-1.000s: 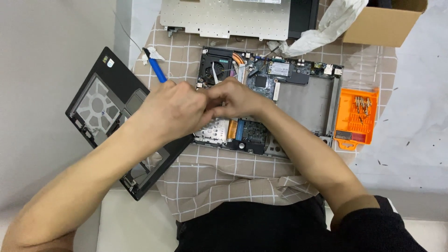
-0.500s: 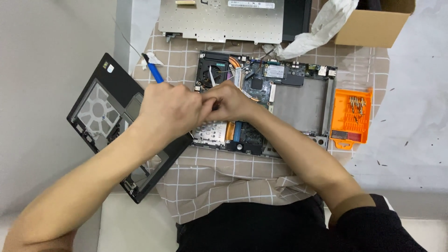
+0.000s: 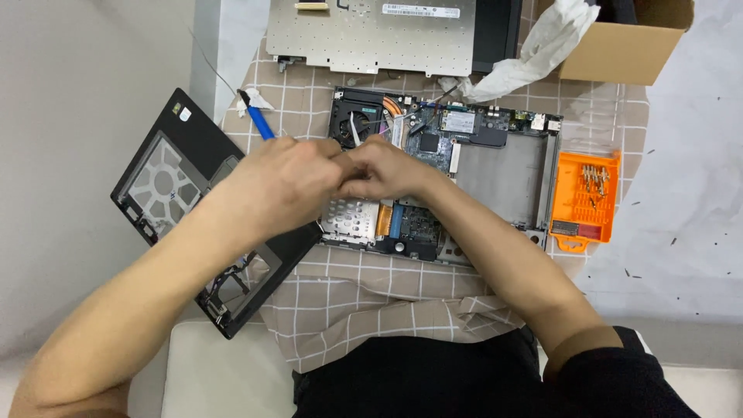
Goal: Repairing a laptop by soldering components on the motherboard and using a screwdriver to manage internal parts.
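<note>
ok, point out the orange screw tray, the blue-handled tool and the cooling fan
orange screw tray (image 3: 576, 209): head view, bare ribbed floor of the tray.
blue-handled tool (image 3: 260, 124): head view, middle of the blue handle.
cooling fan (image 3: 346, 124): head view, black fan housing.

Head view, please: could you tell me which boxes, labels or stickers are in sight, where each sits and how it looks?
Cardboard box: top right corner, brown, open, with crumpled white paper spilling out.
White label: long strip on the grey metal panel, top centre.
Small white sticker: upper corner of the black laptop cover, left.
Orange screw tray: right of the opened laptop base, rectangular.
</note>
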